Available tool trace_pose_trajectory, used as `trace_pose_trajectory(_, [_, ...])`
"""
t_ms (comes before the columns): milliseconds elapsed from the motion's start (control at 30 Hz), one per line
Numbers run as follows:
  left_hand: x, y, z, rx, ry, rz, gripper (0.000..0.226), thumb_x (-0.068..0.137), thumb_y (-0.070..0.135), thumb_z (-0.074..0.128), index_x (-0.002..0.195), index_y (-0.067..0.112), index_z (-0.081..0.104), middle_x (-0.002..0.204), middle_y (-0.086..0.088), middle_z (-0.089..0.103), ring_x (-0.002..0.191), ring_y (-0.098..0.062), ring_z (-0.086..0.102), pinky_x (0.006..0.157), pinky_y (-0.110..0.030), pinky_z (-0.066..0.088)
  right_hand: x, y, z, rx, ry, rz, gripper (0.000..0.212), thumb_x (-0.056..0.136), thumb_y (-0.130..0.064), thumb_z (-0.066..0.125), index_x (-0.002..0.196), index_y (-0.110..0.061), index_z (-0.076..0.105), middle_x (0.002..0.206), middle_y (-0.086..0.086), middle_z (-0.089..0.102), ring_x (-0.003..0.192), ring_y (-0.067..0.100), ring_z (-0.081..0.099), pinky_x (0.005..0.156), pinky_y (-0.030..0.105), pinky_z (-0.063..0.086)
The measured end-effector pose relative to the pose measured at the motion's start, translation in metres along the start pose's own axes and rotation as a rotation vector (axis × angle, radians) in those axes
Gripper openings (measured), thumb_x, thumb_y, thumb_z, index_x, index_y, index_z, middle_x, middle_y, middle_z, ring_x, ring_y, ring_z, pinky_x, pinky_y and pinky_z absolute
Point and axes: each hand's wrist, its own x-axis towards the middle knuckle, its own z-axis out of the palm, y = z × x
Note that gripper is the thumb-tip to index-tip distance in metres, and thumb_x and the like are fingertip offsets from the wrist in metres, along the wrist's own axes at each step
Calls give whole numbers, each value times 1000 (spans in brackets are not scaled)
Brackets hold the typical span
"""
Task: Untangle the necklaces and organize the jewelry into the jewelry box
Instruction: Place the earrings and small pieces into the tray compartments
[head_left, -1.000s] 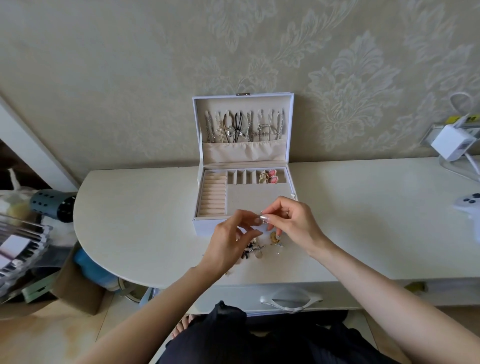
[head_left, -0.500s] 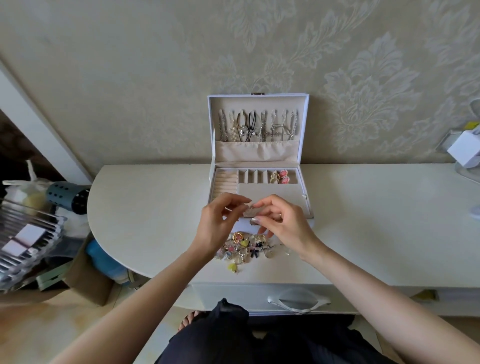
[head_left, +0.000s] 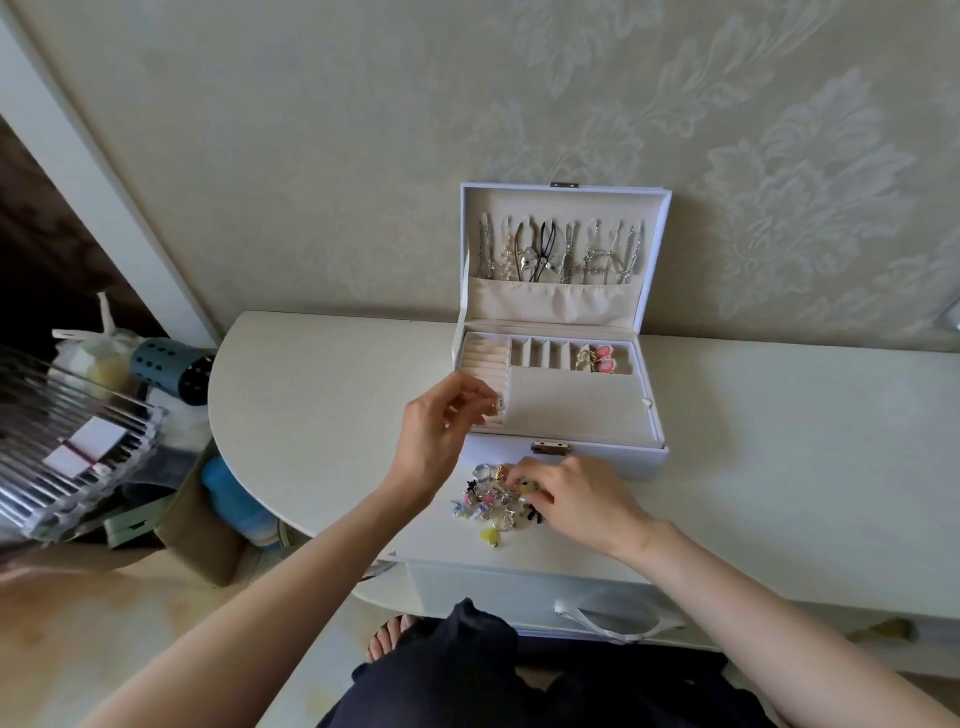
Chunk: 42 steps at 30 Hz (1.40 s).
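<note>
On the white table (head_left: 332, 415), an open jewelry box (head_left: 618, 467) stands against the wall. Left hand (head_left: 441, 423) pinches a small ring (head_left: 500, 406) over the ring rolls at the box's left side. Right hand (head_left: 579, 501), fingers curled, rests on the jewelry pile (head_left: 485, 508) just in front of the box; whether it grips anything cannot be told.

left hand (head_left: 434, 431) to box (head_left: 597, 460), maybe pinching ring (head_left: 500, 406)
</note>
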Motion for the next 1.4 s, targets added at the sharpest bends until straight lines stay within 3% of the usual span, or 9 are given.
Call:
trace_pose_trajectory(400, [4,-4,1,48,35,6,5,85,5,66,87,10,67,88,-3,69,78,-11,62,70,-20,48,6,-4,-3,6,147,-79,22,79,-15,67,91,-32,74,55,-7,66,48,15,60,53,19,45])
trace_pose_trajectory(567, [3,-1,1,32,43,5,10,85,4,67,87,14,63,85,2,67,73,-8,59,67,-17,46,11,-13,-1,30,-28,-75,34,92,-15,50,109,-38,69,76,4,73,66,26,64,62,24,35])
trace_pose_trajectory(733, [2,-3,0,64,18,19,5,84,7,68,85,11,65,84,2,68,75,-12,60,70,-25,47,8,-5,-14,99,-10,61,29,95,-20,51,113,-35,67,100,-11,72,81,13,66,72,24,46])
trace_pose_trajectory(867, [3,-2,3,84,8,50,11,84,6,67,84,17,65,87,1,67,74,-7,58,67,-18,45,2,3,-25,65,-10,120,28,96,-20,51,111,-34,69,94,-11,73,63,5,55,64,18,40])
trace_pose_trajectory(967, [3,-1,7,95,8,58,13,83,5,68,83,17,65,86,0,64,73,-3,56,65,-12,41,-3,7,-28,61,-15,135,28,95,-17,51,110,-30,70,92,-8,74,72,13,64,66,17,38])
trace_pose_trajectory(1100, [2,-2,12,100,1,53,13,83,5,68,81,17,64,85,3,62,74,-4,56,65,-12,42,-10,12,-34,61,-77,153,28,94,-14,51,104,-28,73,81,-9,72,58,-12,52,56,5,33])
trace_pose_trajectory(1200, [0,-3,15,103,-12,60,12,83,5,69,81,16,65,85,3,61,74,-5,56,66,-12,42,-13,16,-37,106,-116,174,28,93,-11,51,101,-26,74,60,-27,55,60,-25,46,54,3,33])
trace_pose_trajectory(1333, [-1,-5,18,133,-15,76,14,83,4,68,83,18,67,87,6,59,76,-5,56,66,-12,43,-18,21,-37,130,-122,174,27,92,-11,52,96,-27,74,46,-41,44,54,-10,50,54,7,34])
trace_pose_trajectory(1400, [-1,-5,19,146,-11,84,17,83,3,68,85,20,68,88,4,59,77,-6,57,66,-12,44,-19,24,-36,140,-115,177,27,91,-13,53,96,-30,73,43,-28,48,49,-2,49,53,9,35])
